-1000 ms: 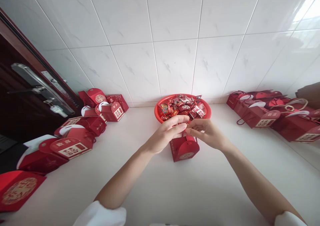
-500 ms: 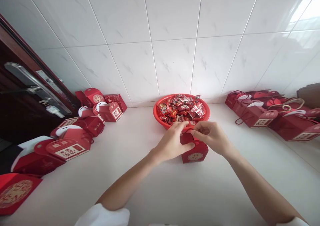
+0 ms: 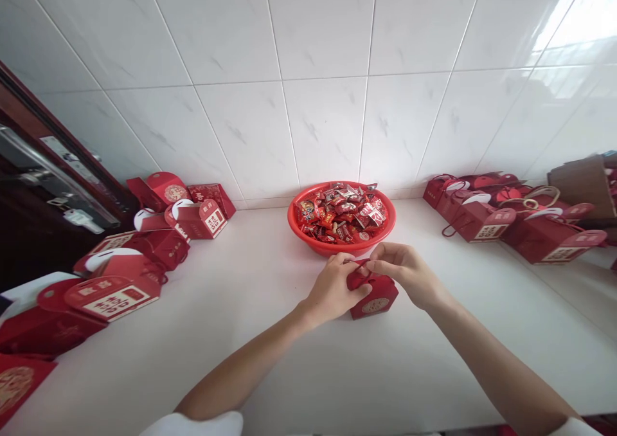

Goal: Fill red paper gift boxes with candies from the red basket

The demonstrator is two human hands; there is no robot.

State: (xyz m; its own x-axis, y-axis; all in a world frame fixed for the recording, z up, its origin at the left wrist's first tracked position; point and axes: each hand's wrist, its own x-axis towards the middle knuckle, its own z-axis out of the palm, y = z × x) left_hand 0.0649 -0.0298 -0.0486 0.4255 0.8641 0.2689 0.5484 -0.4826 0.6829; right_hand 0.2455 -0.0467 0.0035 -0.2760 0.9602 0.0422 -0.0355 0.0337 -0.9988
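A small red box (image 3: 375, 299) with a round gold design stands on the white table, in front of the red basket (image 3: 324, 248) of wrapped candies. My left hand (image 3: 336, 288) grips the box's upper left side, thumb in front. My right hand (image 3: 405, 272) pinches a thin red cord at the top of the box, its thumb and forefinger close to my left fingertips. The ends of the cord are partly hidden by my fingers.
Several red boxes (image 3: 116, 294) line the left side, beside a dark door with a metal handle (image 3: 53, 185) and keys (image 3: 83, 220). More red boxes with cords (image 3: 486, 220) stand at the right, near a brown carton (image 3: 581, 185). A tiled wall (image 3: 328, 127) rises behind.
Both hands have drawn slightly down and away from the basket, and the fingers have closed in on the top of the box. The whole view has shifted a little to the right.
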